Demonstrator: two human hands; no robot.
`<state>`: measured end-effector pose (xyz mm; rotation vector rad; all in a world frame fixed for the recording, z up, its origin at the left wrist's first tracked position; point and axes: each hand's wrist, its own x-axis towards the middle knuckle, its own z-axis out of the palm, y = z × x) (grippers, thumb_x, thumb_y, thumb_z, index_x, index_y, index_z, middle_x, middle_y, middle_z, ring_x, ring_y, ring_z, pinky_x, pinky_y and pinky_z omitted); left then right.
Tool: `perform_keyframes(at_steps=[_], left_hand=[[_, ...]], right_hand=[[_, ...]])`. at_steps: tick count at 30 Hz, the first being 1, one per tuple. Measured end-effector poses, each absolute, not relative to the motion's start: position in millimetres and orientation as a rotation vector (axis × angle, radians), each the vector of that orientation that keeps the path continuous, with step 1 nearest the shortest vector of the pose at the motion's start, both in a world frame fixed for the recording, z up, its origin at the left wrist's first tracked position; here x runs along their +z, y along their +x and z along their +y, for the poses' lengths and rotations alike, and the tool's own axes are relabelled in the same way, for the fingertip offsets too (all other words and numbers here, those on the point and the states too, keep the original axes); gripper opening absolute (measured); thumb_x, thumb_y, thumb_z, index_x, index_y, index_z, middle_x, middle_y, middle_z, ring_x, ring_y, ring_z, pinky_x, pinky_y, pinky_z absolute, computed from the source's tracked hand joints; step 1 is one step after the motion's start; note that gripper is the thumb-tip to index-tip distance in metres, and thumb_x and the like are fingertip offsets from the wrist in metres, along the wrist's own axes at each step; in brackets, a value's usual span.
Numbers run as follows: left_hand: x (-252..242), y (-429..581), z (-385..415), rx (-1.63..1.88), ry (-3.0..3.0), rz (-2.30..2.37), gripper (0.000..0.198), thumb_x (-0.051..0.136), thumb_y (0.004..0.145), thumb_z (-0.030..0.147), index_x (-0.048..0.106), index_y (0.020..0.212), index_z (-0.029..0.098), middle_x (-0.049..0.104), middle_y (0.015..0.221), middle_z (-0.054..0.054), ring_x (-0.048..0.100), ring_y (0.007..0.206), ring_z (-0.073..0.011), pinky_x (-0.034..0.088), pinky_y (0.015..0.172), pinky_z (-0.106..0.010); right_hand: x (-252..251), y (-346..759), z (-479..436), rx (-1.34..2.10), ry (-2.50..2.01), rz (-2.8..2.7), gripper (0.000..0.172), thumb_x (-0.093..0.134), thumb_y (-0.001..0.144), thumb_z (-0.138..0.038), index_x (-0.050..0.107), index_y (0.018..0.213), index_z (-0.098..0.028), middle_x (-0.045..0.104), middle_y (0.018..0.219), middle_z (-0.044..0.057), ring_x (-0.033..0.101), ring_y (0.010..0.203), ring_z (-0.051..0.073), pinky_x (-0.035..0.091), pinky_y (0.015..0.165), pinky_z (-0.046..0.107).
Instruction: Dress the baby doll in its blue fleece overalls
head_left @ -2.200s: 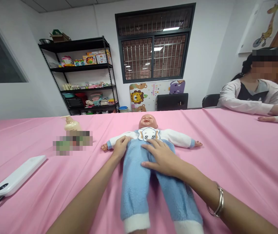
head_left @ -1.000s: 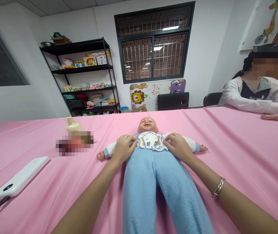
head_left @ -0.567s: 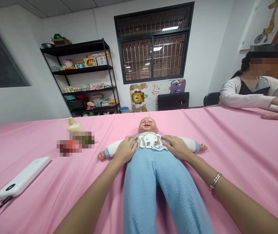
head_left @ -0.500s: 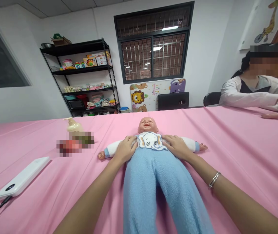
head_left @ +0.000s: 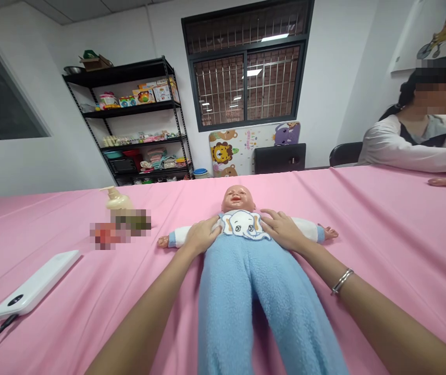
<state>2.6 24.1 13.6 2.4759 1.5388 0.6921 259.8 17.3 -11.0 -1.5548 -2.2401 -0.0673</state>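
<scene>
A baby doll (head_left: pixel 226 271) lies on its back on the pink cloth, head away from me, arms spread to both sides. It wears fluffy blue overalls with an elephant patch and a white top with blue cuffs. My left hand (head_left: pixel 203 234) rests along the left side of its chest, by the shoulder, fingers stretched out. On the opposite side my right hand (head_left: pixel 283 230) lies at the chest with fingers apart, one raised a little near the strap. Both hands touch the clothing; the undersides of my fingers are hidden.
The pink-covered table (head_left: pixel 395 250) carries a white power bank (head_left: pixel 37 284) with a black cable, a cream pump bottle (head_left: pixel 117 200) and blurred red and green items at left. A person (head_left: pixel 414 140) sits at the far right. Behind stand a black shelf (head_left: pixel 129 109) and chairs.
My right hand's fingers have spread, one lifting off the doll's chest. My left hand has shifted slightly. At the right, the other person's arms have moved.
</scene>
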Motion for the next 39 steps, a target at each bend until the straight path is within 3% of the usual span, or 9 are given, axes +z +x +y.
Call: perform_keyframes(at_steps=[7, 13, 20, 25, 30, 33, 35, 39], left_hand=[[11.7, 3.2, 27.8, 0.675, 2.466, 1.580, 0.032, 0.038, 0.082, 0.038, 0.059, 0.103, 0.025, 0.064, 0.103, -0.003, 0.057, 0.093, -0.0213, 0.039, 0.077, -0.027], [12.2, 2.8, 28.9, 0.672, 2.444, 1.652, 0.032, 0.039, 0.082, 0.042, 0.059, 0.098, 0.024, 0.065, 0.096, -0.003, 0.058, 0.087, -0.0214, 0.037, 0.071, -0.026], [11.6, 5.5, 26.9, 0.666, 2.591, 1.789, 0.040, 0.031, 0.085, 0.046, 0.061, 0.083, 0.019, 0.065, 0.082, -0.007, 0.057, 0.071, -0.0211, 0.032, 0.061, -0.028], [8.4, 4.2, 29.8, 0.639, 2.663, 1.953, 0.046, 0.028, 0.085, 0.049, 0.060, 0.079, 0.016, 0.063, 0.076, -0.010, 0.056, 0.070, -0.0218, 0.031, 0.061, -0.029], [5.6, -7.3, 34.1, 0.654, 2.742, 2.010, 0.044, 0.027, 0.087, 0.046, 0.059, 0.078, 0.017, 0.063, 0.077, -0.010, 0.056, 0.076, -0.0238, 0.032, 0.067, -0.032], [5.0, -12.1, 31.5, 0.751, 2.747, 2.036, 0.034, 0.031, 0.087, 0.034, 0.059, 0.084, 0.016, 0.063, 0.085, -0.010, 0.056, 0.082, -0.0237, 0.034, 0.072, -0.034], [6.1, -10.7, 27.7, 0.889, 2.730, 1.980, 0.029, 0.033, 0.086, 0.026, 0.056, 0.099, 0.016, 0.062, 0.096, -0.009, 0.055, 0.089, -0.0226, 0.035, 0.077, -0.034], [11.0, -0.7, 23.1, 1.032, 2.822, 1.499, 0.041, 0.037, 0.082, 0.015, 0.041, 0.123, 0.018, 0.050, 0.124, -0.006, 0.046, 0.111, -0.0182, 0.033, 0.092, -0.032]], right_hand=[[-12.2, 257.6, 19.7, -0.092, -1.487, -2.334, 0.045, 0.018, 0.090, -0.041, 0.051, 0.115, -0.020, 0.043, 0.131, 0.006, 0.048, 0.100, 0.018, 0.036, 0.084, 0.035], [-4.2, 253.0, 9.4, -0.271, -1.728, -2.149, 0.045, 0.025, 0.088, -0.043, 0.057, 0.107, -0.018, 0.050, 0.123, 0.008, 0.048, 0.092, 0.023, 0.036, 0.076, 0.037], [-4.1, 257.7, 8.1, -0.294, -1.839, -2.061, 0.048, 0.028, 0.086, -0.049, 0.066, 0.093, -0.021, 0.061, 0.105, 0.010, 0.045, 0.096, 0.028, 0.033, 0.077, 0.041], [-7.8, 259.9, 9.1, -0.259, -1.971, -1.967, 0.053, 0.026, 0.084, -0.057, 0.068, 0.094, -0.025, 0.062, 0.093, 0.014, 0.048, 0.095, 0.030, 0.031, 0.078, 0.043], [-13.3, 258.8, 7.7, -0.402, -1.868, -1.875, 0.048, 0.030, 0.084, -0.053, 0.065, 0.100, -0.024, 0.059, 0.101, 0.014, 0.047, 0.099, 0.029, 0.028, 0.083, 0.044], [-16.1, 268.4, 10.5, -0.326, -1.786, -1.766, 0.045, 0.031, 0.085, -0.049, 0.065, 0.094, -0.021, 0.060, 0.102, 0.010, 0.049, 0.098, 0.024, 0.029, 0.085, 0.039], [-17.8, 277.3, 12.6, -0.297, -1.827, -1.624, 0.043, 0.031, 0.086, -0.046, 0.065, 0.093, -0.019, 0.062, 0.101, 0.009, 0.051, 0.096, 0.023, 0.030, 0.083, 0.037], [-21.4, 284.3, 13.4, -0.293, -1.894, -1.796, 0.039, 0.033, 0.086, -0.041, 0.065, 0.086, -0.019, 0.066, 0.088, 0.008, 0.055, 0.087, 0.023, 0.031, 0.077, 0.036]])
